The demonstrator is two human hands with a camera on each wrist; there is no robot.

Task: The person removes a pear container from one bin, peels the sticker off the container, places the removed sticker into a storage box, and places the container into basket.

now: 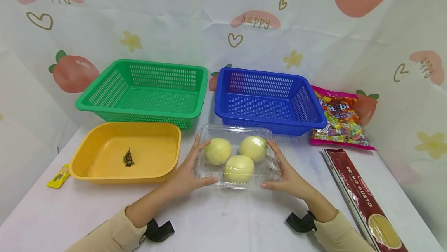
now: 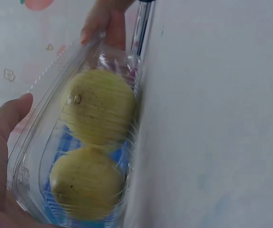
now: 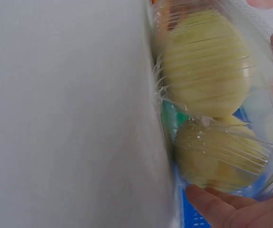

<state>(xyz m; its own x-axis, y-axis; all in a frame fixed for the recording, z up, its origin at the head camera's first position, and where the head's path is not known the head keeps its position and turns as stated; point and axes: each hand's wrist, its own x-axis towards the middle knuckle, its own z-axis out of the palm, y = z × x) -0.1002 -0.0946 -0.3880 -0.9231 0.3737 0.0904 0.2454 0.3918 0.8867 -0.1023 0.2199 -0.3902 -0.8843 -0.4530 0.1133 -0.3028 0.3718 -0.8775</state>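
A clear plastic clamshell box (image 1: 263, 168) with its lid down holds three round pale-yellow fruits (image 1: 239, 168). My left hand (image 1: 186, 176) grips its left side, thumb near the front edge and fingers along the side. On the opposite side my right hand (image 1: 289, 176) holds the box the same way. In the left wrist view two fruits (image 2: 98, 109) show through the ribbed wall, and the right hand appears at the far end. Through the plastic in the right wrist view, fruits (image 3: 208, 66) are visible beside my right fingertips.
Behind the box stands a blue basket (image 1: 269, 123), with a green basket (image 1: 139, 114) to its left. A yellow tray (image 1: 127, 180) holds a small dark packet (image 1: 128, 159). A yellow sachet (image 1: 58, 176) lies far left. On the right are a candy bag (image 1: 340, 118) and a spaghetti pack (image 1: 361, 193).
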